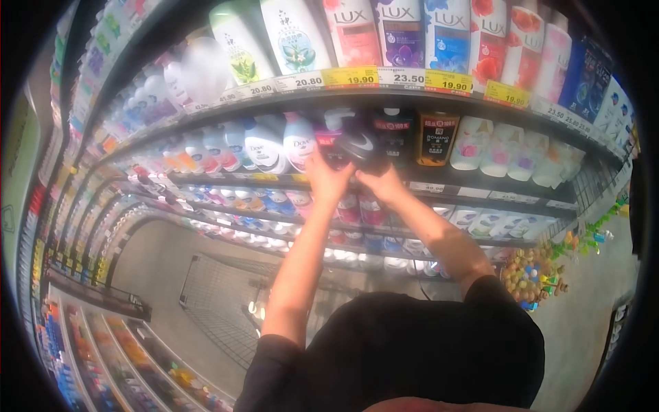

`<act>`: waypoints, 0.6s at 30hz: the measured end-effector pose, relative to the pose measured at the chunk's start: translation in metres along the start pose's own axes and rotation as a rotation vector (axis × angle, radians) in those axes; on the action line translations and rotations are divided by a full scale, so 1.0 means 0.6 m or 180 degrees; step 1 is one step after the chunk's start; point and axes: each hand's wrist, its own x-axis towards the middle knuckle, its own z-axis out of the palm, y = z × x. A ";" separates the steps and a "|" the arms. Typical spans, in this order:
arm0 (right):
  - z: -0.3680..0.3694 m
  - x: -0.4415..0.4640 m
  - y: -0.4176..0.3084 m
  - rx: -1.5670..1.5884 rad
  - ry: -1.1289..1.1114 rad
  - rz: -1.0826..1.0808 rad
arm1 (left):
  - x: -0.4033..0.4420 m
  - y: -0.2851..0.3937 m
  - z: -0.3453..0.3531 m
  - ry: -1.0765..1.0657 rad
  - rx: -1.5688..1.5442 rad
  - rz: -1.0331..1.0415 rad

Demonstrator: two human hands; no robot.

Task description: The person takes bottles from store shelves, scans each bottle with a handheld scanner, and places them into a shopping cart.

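Observation:
Both arms reach forward to the second shelf. A dark pump-style bottle (362,149), slightly blurred, is between my hands at the shelf's front. My left hand (328,177) is closed at its left side, near a pink-labelled bottle (327,142). Closed on the lower right of the dark bottle is my right hand (383,182), its thumb toward the left one. Most fingertips are hidden behind the bottle. Beside my left hand stand white Dove bottles (266,147). To the right of the dark bottle is a black-and-gold Romano bottle (436,139).
Lux bottles (449,38) line the shelf above, over price tags (362,77). White bottles with floral labels (504,150) stand to the right. A wire shopping cart (226,302) is on the floor at lower left. More stocked shelves (113,343) curve along the left.

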 end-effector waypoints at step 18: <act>0.026 -0.097 -0.080 -0.0615 -0.0757 -0.0858 | -0.079 0.035 -0.001 0.1055 -0.2647 0.0142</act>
